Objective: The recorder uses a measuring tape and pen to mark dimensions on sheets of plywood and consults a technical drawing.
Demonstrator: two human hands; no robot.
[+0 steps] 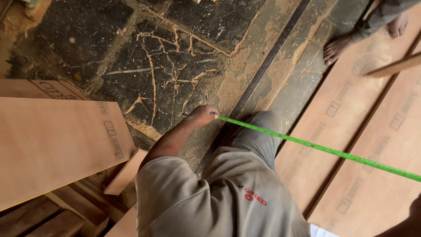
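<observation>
A green tape measure (324,149) stretches taut from the middle of the view to the right edge. A crouching co-worker in a beige shirt (210,202) and grey trousers pins its end to the floor with one hand (202,115). Only a dark sliver of my right hand or forearm (412,217) shows at the bottom right corner, just below where the tape leaves the frame. Its fingers are cut off, so its grip is unclear. My left hand is out of sight.
Plywood sheets (372,131) lie on the floor at right, under the tape. Another plywood sheet (52,145) rests on timber at left. Cracked dark stone floor (166,66) carries sawdust. Another person's bare feet (337,46) and a wooden strip (394,66) are at top right.
</observation>
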